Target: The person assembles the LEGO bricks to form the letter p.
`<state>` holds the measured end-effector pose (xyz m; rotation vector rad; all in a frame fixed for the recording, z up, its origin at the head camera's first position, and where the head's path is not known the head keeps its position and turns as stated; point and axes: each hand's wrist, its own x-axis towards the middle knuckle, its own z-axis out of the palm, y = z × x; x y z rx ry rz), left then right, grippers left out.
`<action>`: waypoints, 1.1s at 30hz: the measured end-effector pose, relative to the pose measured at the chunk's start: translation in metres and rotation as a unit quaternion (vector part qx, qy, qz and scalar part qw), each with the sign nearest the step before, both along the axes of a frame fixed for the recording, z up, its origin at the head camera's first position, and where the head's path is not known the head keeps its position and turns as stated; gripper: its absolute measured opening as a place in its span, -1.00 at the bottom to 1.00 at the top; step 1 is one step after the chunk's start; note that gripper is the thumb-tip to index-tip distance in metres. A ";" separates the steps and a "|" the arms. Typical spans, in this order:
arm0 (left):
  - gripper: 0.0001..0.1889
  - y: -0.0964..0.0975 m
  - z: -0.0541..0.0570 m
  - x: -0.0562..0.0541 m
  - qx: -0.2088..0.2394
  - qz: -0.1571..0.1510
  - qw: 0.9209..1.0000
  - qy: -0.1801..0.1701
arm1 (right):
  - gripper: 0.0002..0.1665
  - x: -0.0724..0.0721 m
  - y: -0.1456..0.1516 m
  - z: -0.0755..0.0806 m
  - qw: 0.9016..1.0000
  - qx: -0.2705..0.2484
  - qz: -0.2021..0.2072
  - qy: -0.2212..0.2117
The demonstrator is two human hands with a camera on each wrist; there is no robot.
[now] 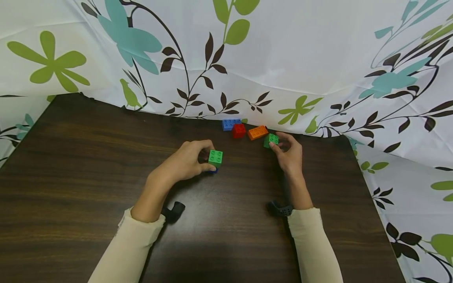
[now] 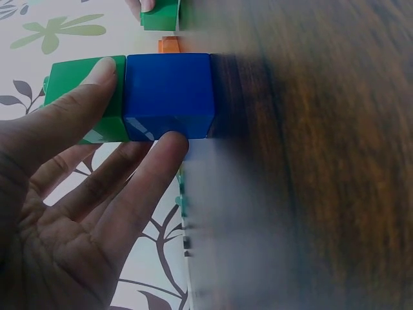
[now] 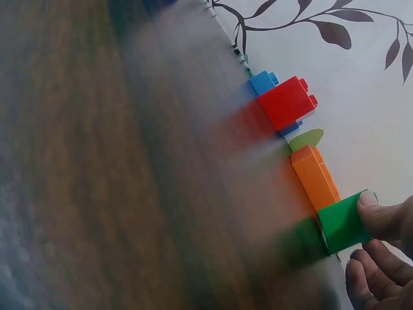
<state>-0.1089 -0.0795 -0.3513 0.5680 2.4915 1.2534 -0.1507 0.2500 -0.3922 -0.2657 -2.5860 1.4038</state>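
My left hand (image 1: 189,159) pinches a two-brick stack between thumb and fingers, near the middle of the table. A green brick (image 2: 90,97) with studs on top sits on a dark blue brick (image 2: 170,90), their faces flush. In the head view the hand hides most of the blue one. Farther right, my right hand (image 1: 291,153) holds a second green brick (image 1: 271,140) between thumb and fingers. That green brick (image 3: 347,223) is right beside the orange brick (image 3: 314,177), overlapping its end in the right wrist view.
Along the table's back edge lie a light blue brick (image 1: 231,124), a red brick (image 1: 238,131) in front of it, and the orange brick. A white patterned cloth (image 1: 283,51) hangs directly behind. The dark wooden table (image 1: 88,177) extends left and toward me.
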 end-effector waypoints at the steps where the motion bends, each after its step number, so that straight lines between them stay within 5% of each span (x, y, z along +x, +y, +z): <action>1: -0.71 0.000 0.000 0.000 0.000 0.000 1.000 0.000 | -0.50 0.000 0.000 0.001 1.000 0.000 -0.003 -0.003; 33: -0.71 0.002 -0.003 0.000 0.001 -0.001 1.000 0.010 | -0.53 0.002 -0.004 0.002 1.000 0.003 0.011 -0.011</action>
